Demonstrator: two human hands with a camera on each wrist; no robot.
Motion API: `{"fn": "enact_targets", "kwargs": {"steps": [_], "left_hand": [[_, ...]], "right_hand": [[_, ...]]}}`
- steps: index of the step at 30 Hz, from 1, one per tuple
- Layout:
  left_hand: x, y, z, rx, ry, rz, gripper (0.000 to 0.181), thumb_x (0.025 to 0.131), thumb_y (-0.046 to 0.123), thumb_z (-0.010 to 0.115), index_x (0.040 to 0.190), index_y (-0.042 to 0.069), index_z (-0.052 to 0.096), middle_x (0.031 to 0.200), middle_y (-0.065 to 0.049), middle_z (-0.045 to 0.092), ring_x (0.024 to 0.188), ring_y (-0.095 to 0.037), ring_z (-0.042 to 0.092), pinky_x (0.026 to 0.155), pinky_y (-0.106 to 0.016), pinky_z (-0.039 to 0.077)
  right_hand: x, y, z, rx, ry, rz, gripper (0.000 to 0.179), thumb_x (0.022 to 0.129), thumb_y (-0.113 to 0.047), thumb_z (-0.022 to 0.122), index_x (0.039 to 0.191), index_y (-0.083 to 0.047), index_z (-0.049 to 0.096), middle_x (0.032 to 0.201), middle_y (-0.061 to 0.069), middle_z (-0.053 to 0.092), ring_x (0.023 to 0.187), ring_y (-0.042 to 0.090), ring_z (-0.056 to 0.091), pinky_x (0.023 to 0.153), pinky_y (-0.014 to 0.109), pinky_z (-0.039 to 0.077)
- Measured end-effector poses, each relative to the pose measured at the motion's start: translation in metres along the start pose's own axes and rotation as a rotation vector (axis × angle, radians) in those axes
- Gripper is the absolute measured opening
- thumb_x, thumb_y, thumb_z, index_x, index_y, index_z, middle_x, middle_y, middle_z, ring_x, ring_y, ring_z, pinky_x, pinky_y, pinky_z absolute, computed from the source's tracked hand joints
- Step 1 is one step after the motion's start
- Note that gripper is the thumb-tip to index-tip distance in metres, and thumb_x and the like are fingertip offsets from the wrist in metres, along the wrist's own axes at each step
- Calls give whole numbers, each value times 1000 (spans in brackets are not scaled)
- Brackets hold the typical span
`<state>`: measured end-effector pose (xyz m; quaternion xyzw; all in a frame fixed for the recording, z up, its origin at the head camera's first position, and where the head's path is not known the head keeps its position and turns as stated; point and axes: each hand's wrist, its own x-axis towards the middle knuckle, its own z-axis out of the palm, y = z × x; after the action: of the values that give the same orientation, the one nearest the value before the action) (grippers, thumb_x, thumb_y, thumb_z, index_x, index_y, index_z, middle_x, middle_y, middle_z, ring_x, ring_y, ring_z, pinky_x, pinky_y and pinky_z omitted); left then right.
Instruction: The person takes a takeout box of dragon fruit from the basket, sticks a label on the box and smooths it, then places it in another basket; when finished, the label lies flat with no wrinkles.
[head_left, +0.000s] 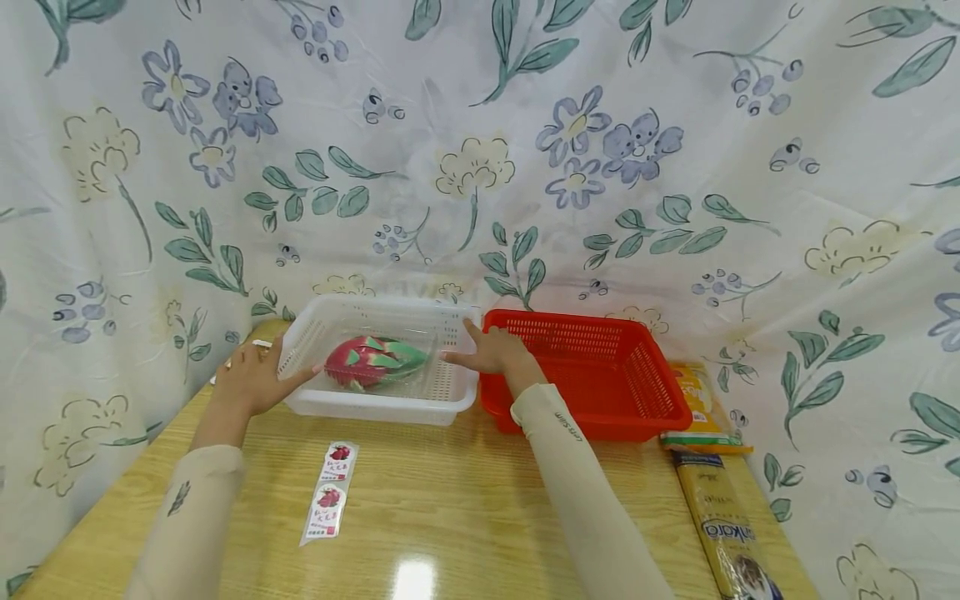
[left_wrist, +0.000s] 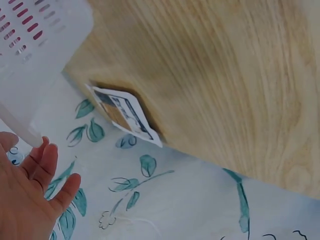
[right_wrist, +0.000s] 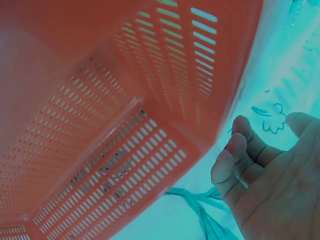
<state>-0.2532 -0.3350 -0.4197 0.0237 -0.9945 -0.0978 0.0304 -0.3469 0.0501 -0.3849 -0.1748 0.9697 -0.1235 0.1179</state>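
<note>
A dragon fruit (head_left: 375,360) with pink skin and green scales lies in a clear plastic box (head_left: 433,343) inside the white basket (head_left: 375,406). My left hand (head_left: 251,375) is at the basket's left rim, thumb pointing inward over it; in the left wrist view its loosely bent fingers (left_wrist: 47,165) come right up to the rim. My right hand (head_left: 498,354) hovers over the white basket's right rim, forefinger and thumb spread. In the right wrist view its fingers (right_wrist: 225,167) bend loosely beside the red basket (right_wrist: 145,100), with nothing between them and the thumb.
The red basket stands against the white one on the right. Beyond it lie a yellow packet (head_left: 699,408) and a long pasta pack (head_left: 723,525). Two dragon fruit stickers (head_left: 327,496) lie in front on the wooden table (head_left: 442,500). A floral curtain (head_left: 480,192) hangs close behind.
</note>
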Motion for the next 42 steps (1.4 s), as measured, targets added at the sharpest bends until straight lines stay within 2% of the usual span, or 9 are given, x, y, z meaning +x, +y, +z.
{"fn": "enact_targets", "kwargs": {"steps": [4, 10, 17, 25, 32, 36, 42], "left_hand": [[-4, 0, 1, 6, 16, 15, 107, 89, 79, 36, 155, -4, 20, 141, -44, 30, 128, -61, 27, 99, -76, 25], [-8, -4, 3, 14, 36, 31, 105, 90, 79, 36, 154, -4, 23, 138, -42, 36, 127, -60, 32, 96, -77, 29], [-12, -12, 9, 6, 9, 18, 106, 89, 79, 35, 155, -3, 20, 136, -44, 37, 124, -61, 35, 92, -77, 29], [-13, -14, 12, 1, -13, 5, 105, 90, 79, 33, 156, -1, 16, 139, -44, 32, 124, -63, 34, 94, -79, 28], [-14, -14, 12, -42, -52, 0, 103, 92, 77, 31, 157, -1, 10, 142, -47, 26, 126, -67, 29, 94, -78, 30], [-13, -14, 13, -51, -80, -4, 103, 93, 77, 29, 157, 0, 6, 143, -49, 24, 127, -69, 29, 94, -77, 33], [-14, -15, 13, -52, -88, -5, 102, 93, 77, 28, 157, 0, 5, 141, -46, 31, 126, -67, 34, 93, -76, 34]], "right_hand": [[1, -3, 1, -15, -4, -10, 96, 83, -85, 37, 160, -35, 8, 158, 22, 33, 139, 42, 39, 112, 57, 34], [1, -7, 1, -34, 0, -14, 97, 83, -84, 38, 160, -34, 9, 156, 22, 35, 137, 42, 41, 110, 57, 36], [0, -10, 4, -63, -12, -23, 96, 83, -84, 38, 160, -34, 9, 154, 21, 38, 133, 40, 45, 108, 54, 40], [-1, -22, 1, -76, -11, -42, 95, 84, -83, 39, 160, -33, 11, 155, 20, 38, 133, 39, 45, 105, 51, 43], [-2, -31, 3, -76, -46, -55, 94, 85, -82, 39, 160, -33, 12, 160, 19, 30, 144, 38, 34, 113, 53, 34], [-1, -34, 8, -101, -60, -70, 93, 84, -82, 39, 160, -35, 12, 158, 18, 34, 139, 37, 40, 109, 51, 40], [0, -40, 14, -137, -55, -86, 96, 82, -83, 42, 160, -34, 13, 153, 18, 40, 132, 35, 46, 103, 47, 46]]}}
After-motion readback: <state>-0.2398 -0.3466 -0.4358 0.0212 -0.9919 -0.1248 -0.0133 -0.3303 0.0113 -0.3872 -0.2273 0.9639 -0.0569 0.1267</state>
